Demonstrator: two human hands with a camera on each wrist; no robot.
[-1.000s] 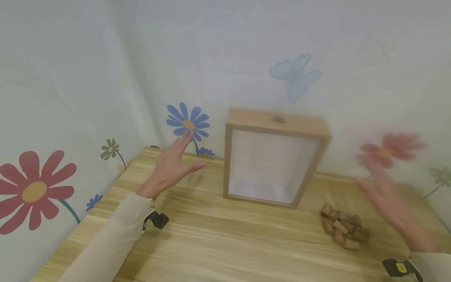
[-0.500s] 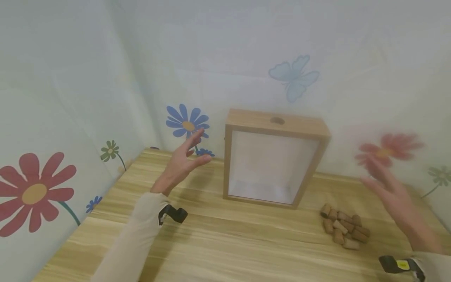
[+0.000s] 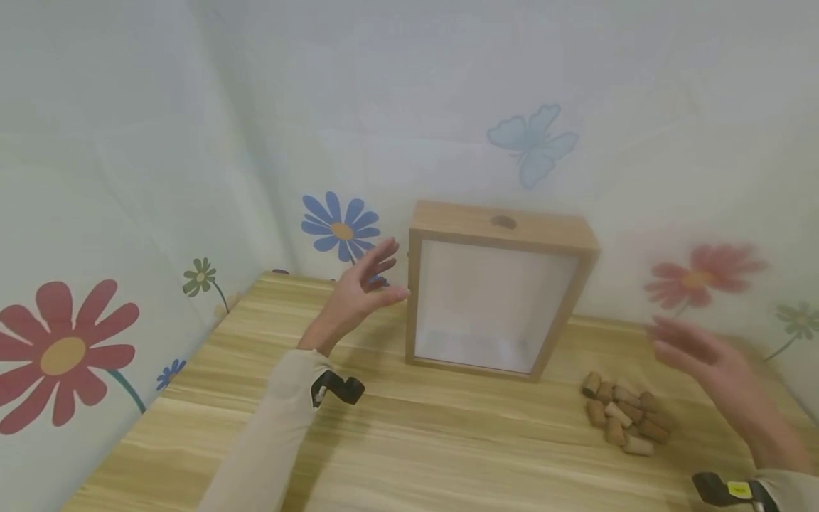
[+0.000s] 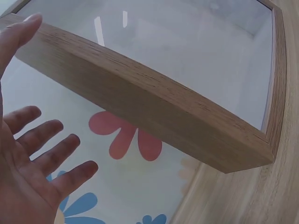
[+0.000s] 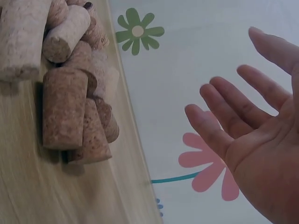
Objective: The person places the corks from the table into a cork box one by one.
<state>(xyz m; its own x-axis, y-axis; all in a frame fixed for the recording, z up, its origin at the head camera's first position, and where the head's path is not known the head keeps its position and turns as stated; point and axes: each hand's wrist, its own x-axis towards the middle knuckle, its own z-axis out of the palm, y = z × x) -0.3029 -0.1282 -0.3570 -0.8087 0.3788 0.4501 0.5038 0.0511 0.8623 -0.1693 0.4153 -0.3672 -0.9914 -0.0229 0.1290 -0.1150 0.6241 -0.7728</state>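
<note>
A wooden shadow box [image 3: 505, 235] with a clear front pane [image 4: 196, 51] stands upright near the back of the table, a round hole [image 3: 503, 222] in its top. My left hand [image 3: 355, 295] is spread beside the box's left side, thumb tip close to the frame and fingers loosely bent. In the left wrist view the left hand's palm [image 4: 28, 172] faces the wooden side and grips nothing. Over the table's right part hovers my right hand [image 3: 710, 359], fingers extended and holding nothing. Just left of it lies a pile of wine corks [image 3: 623, 416], seen close in the right wrist view [image 5: 65, 109].
A wood-grain table [image 3: 435, 448] carries the box and corks. Behind it hangs a pale cloth [image 3: 384, 92] printed with flowers and a butterfly, close along the table's back edge. Black camera straps [image 3: 337, 387] sit on both wrists.
My left hand has moved right, up to the box's left side, its fingers bending a little. My right hand has lowered slightly. The box and corks stay put.
</note>
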